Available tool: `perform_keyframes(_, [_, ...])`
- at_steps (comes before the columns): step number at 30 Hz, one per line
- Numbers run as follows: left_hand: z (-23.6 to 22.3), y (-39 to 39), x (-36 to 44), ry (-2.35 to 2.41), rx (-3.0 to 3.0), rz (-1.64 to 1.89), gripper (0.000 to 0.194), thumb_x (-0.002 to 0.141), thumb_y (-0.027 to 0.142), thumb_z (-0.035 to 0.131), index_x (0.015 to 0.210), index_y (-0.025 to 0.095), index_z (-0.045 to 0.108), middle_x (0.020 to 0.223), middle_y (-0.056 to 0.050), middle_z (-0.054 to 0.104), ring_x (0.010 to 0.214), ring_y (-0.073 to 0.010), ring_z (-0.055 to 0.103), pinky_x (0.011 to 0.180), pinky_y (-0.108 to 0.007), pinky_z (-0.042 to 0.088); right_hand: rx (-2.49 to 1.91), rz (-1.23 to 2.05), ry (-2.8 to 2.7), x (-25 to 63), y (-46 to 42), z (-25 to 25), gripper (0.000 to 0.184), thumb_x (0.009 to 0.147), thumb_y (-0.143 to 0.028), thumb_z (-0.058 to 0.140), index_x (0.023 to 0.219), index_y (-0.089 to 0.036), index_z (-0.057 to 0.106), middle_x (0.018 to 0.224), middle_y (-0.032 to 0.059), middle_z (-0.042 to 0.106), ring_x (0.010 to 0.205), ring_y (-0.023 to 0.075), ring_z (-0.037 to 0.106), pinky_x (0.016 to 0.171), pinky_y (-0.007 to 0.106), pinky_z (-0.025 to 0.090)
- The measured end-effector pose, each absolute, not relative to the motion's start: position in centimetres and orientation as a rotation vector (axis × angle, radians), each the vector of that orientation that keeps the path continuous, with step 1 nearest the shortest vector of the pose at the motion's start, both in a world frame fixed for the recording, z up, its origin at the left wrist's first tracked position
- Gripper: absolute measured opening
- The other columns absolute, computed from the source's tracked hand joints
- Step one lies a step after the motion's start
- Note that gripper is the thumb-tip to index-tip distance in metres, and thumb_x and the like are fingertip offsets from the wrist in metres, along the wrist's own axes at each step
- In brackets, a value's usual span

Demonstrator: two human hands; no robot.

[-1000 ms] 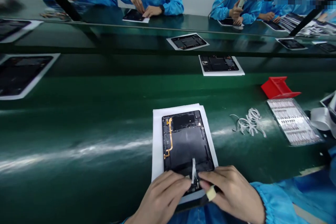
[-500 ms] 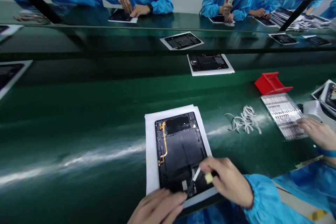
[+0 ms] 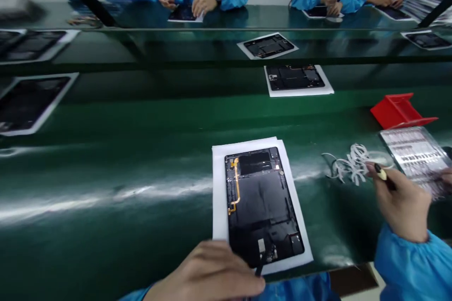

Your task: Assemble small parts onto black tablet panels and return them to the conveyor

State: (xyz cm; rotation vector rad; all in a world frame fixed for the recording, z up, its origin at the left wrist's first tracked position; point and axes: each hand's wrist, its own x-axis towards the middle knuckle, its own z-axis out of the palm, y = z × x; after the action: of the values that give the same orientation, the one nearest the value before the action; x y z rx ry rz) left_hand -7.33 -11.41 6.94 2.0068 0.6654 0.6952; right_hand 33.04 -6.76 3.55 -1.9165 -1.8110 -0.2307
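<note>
A tablet back shell [image 3: 263, 207] with dark insides and an orange flex cable [image 3: 238, 183] lies on a white sheet [image 3: 219, 197]. My left hand [image 3: 212, 273] is at its lower left edge, fingers closed together. A thin black strip [image 3: 260, 265] runs from the fingertips toward the shell's lower end; its kind is unclear. To the right, my right hand [image 3: 402, 202] is closed around a small black-and-cream tool [image 3: 380, 171]. Its fingertips touch the edge of a pile of curled white strips [image 3: 348, 164]; whether they pinch a strip is hidden.
A red bin [image 3: 400, 110] and a clear tray of small parts [image 3: 415, 150] sit at right, a co-worker's hand [image 3: 447, 176] at the tray. More tablet shells [image 3: 296, 77] lie farther back and at left [image 3: 31, 103]. Co-workers in blue sit beyond the raised shelf.
My right hand has gone from the shell's lower right corner, where it held a white strip, over to the white pile. My left hand stays by the shell. The view has shifted left.
</note>
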Motion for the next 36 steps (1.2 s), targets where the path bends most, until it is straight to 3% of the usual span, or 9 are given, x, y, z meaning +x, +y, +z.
perform_keyframes(2, [7.0, -9.3, -6.7, 0.675, 1.979, 0.815, 0.040, 0.087, 0.009, 0.061, 0.122, 0.030, 0.060, 0.089, 0.001, 0.076, 0.078, -0.0167, 0.072, 0.073, -0.028, 0.057, -1.987, -0.218, -1.983, 35.6, -6.1, 3.1, 0.028, 0.091, -0.032, 0.053, 0.106, -0.015, 0.069, 0.080, 0.0136, 0.072, 0.063, 0.0221, 0.067, 0.055, 0.030, 0.043])
perform_keyframes(5, [5.5, -5.8, -5.6, 0.827, 1.945, 1.004, 0.016, 0.088, 0.015, 0.063, 0.099, 0.023, 0.072, 0.084, -0.004, 0.073, 0.073, -0.0150, 0.068, 0.065, -0.026, 0.055, -2.116, -0.298, -2.022, 36.9, -6.0, 3.3, 0.035, 0.093, -0.039, 0.048, 0.105, -0.015, 0.069, 0.070, 0.0125, 0.069, 0.050, 0.0232, 0.061, 0.047, 0.033, 0.037])
perform_keyframes(9, [2.7, -2.1, -4.3, 1.030, 1.918, 0.968, 0.012, 0.085, 0.029, 0.069, 0.084, 0.019, 0.075, 0.082, -0.005, 0.067, 0.074, -0.0157, 0.063, 0.068, -0.028, 0.053, -2.073, -0.401, -1.892, 32.8, -6.7, 4.3, 0.028, 0.093, -0.039, 0.049, 0.102, -0.018, 0.066, 0.083, 0.0136, 0.069, 0.069, 0.0285, 0.067, 0.052, 0.035, 0.042])
perform_keyframes(12, [1.4, -0.8, -3.9, 1.090, 1.938, 0.839, 0.009, 0.083, 0.028, 0.071, 0.082, 0.019, 0.074, 0.084, -0.004, 0.067, 0.080, -0.0173, 0.062, 0.075, -0.032, 0.050, -1.648, 0.013, -2.091, 26.8, -7.3, 3.7, 0.020, 0.094, -0.028, 0.047, 0.105, -0.022, 0.063, 0.098, 0.0075, 0.071, 0.084, 0.0233, 0.070, 0.068, 0.032, 0.054])
perform_keyframes(14, [1.0, -0.6, -3.7, 1.136, 1.954, 0.779, 0.007, 0.083, 0.027, 0.070, 0.081, 0.020, 0.073, 0.086, -0.003, 0.067, 0.083, -0.0182, 0.061, 0.079, -0.034, 0.048, -1.418, 0.345, -2.265, 23.1, -7.8, 2.4, 0.027, 0.095, -0.019, 0.042, 0.115, -0.021, 0.060, 0.112, 0.0057, 0.070, 0.097, 0.0189, 0.069, 0.080, 0.029, 0.057])
perform_keyframes(17, [0.7, -0.5, -3.6, 1.188, 1.980, 0.717, 0.009, 0.085, 0.028, 0.068, 0.080, 0.021, 0.071, 0.089, -0.003, 0.066, 0.086, -0.0190, 0.060, 0.081, -0.036, 0.046, -1.262, 0.575, -2.379, 20.0, -8.4, 0.2, 0.038, 0.093, -0.009, 0.038, 0.125, -0.018, 0.057, 0.130, 0.0069, 0.062, 0.100, 0.0158, 0.069, 0.084, 0.026, 0.057])
perform_keyframes(29, [0.2, -0.6, -3.2, 1.253, 2.042, 0.649, 0.014, 0.088, 0.032, 0.064, 0.081, 0.021, 0.070, 0.092, -0.003, 0.067, 0.087, -0.0198, 0.057, 0.082, -0.037, 0.044, -1.205, 0.592, -2.362, 19.7, -8.9, -0.9, 0.047, 0.086, -0.003, 0.037, 0.125, -0.016, 0.060, 0.132, 0.0090, 0.060, 0.099, 0.0174, 0.070, 0.082, 0.028, 0.060])
perform_keyframes(36, [-0.3, -0.6, -3.3, 1.232, 2.083, 0.652, 0.009, 0.086, 0.029, 0.067, 0.083, 0.021, 0.069, 0.094, -0.003, 0.066, 0.087, -0.0203, 0.058, 0.082, -0.036, 0.043, -1.151, 0.464, -2.418, 19.6, -9.0, -0.1, 0.035, 0.092, -0.007, 0.039, 0.120, -0.011, 0.061, 0.128, 0.0139, 0.063, 0.089, 0.0173, 0.071, 0.075, 0.030, 0.060])
